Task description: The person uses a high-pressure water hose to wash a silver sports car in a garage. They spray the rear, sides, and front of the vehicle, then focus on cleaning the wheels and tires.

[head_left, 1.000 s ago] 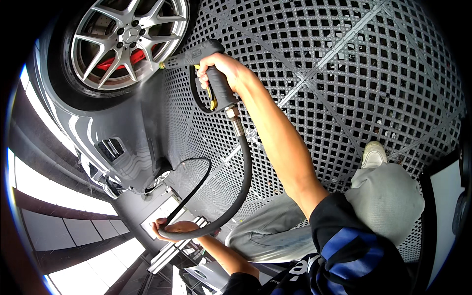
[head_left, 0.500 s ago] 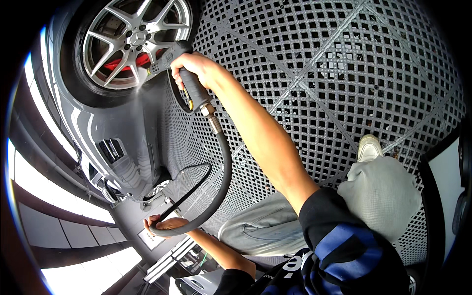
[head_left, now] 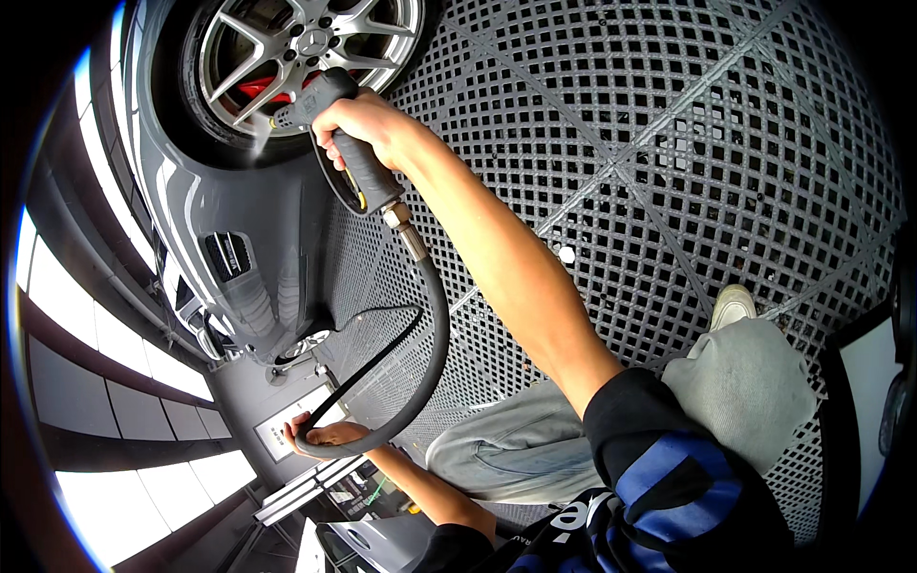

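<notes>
A: What is gripped by the right hand point(head_left: 368, 129)?

B: The dark handle of a pressure-washer gun point(head_left: 346, 143) is enclosed by the fingers, which are wrapped tightly about it at the upper middle of the view. The gun's short nozzle is pointed left, toward the wheel point(head_left: 306, 48), and a faint mist can be seen at its tip, just beside the tyre.

A: And what is found below the handle?

B: A brass fitting is joined to the base of the grip, and from it a thick black hose point(head_left: 435, 344) is hung downward in a long curve. The lower loop of that hose is held by the left hand point(head_left: 325, 437), whose fingers are closed around it near the lower left. A thinner black line is also seen running up from that hand.

A: What is seen around the wheel?

B: A silver spoked rim is shown with a red brake caliper behind the spokes. The dark grey body of the car point(head_left: 239, 239) is curved below it, and a small ribbed vent is set into the panel.

A: Are any signs or labels seen?

B: A pale rectangular panel point(head_left: 291, 425) with a dark border is placed just behind the left hand; its print is too small to be made out.

A: And underfoot?

B: A grey metal grating point(head_left: 669, 124) is spread across the floor, with a pale shoe point(head_left: 731, 306) and a grey trouser leg resting on it at the right.
</notes>
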Motion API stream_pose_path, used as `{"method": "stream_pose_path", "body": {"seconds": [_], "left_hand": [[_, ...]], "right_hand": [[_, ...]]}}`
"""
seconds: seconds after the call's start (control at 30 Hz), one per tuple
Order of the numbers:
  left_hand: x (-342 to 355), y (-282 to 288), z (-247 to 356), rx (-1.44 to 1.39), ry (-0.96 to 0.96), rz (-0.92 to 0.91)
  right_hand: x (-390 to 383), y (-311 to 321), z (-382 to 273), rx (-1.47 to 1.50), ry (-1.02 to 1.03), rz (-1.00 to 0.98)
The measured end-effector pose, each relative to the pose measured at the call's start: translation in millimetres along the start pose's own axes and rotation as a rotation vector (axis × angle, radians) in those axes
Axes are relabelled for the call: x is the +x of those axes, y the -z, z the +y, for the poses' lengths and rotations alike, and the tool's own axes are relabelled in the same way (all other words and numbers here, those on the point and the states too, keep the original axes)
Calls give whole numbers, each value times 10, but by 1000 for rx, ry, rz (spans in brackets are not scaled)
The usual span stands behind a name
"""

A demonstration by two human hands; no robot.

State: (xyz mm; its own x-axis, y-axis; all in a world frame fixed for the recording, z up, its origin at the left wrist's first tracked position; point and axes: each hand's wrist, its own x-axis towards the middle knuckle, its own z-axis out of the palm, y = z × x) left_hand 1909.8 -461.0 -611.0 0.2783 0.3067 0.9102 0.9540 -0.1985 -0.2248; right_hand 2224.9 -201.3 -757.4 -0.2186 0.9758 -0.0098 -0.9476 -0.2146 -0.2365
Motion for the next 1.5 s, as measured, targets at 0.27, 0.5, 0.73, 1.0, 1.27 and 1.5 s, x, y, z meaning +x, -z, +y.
{"method": "stream_pose_path", "body": {"seconds": [0.27, 0.5, 0.73, 1.0, 1.27, 1.5], "left_hand": [[-33, 51, -71, 13, 80, -8], [7, -2, -55, 20, 19, 56], [32, -59, -13, 15, -35, 62], [0, -18, 25, 45, -11, -10], [23, -53, 48, -34, 12, 76], [12, 11, -94, -34, 12, 68]], "right_hand": [[9, -400, -210, -99, 111, -48], [-56, -476, -385, -135, 162, -16], [-99, -437, -446, -186, 184, 27], [-68, -230, -438, -318, 222, 201], [-228, -620, -469, -276, 231, -19], [-265, -776, -538, -377, 438, 27]]}}
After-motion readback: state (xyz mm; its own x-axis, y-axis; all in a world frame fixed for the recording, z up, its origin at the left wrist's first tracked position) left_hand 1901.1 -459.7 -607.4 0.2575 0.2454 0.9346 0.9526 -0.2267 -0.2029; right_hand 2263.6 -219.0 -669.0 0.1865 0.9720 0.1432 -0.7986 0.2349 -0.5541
